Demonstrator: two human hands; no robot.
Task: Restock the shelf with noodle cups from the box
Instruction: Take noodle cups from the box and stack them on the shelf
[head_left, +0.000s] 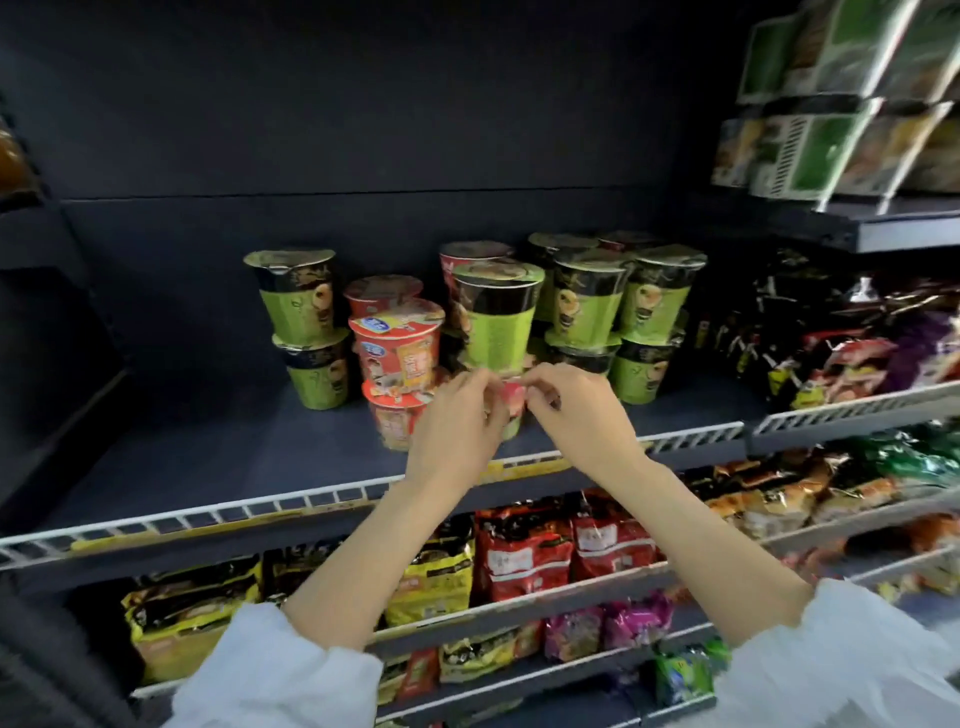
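Observation:
On the dark shelf (218, 457) stand stacked noodle cups. A tall green-and-black cup (496, 317) sits atop a lower cup (514, 400) whose reddish lid shows between my hands. My left hand (457, 421) and my right hand (576, 410) both reach to that lower cup, fingers curled at its rim on either side. Left of them is a stack of red cups (397, 345) and two stacked green cups (306, 327). More green cups (649, 317) stand stacked to the right. The box is out of view.
A white wire rail (218, 512) runs along the shelf's front edge. The shelf's left part is bare. Dark and red snack bags (841, 343) fill the shelf to the right. Noodle packets (524, 551) crowd the shelves below. Green packs (831, 104) stand on the upper right shelf.

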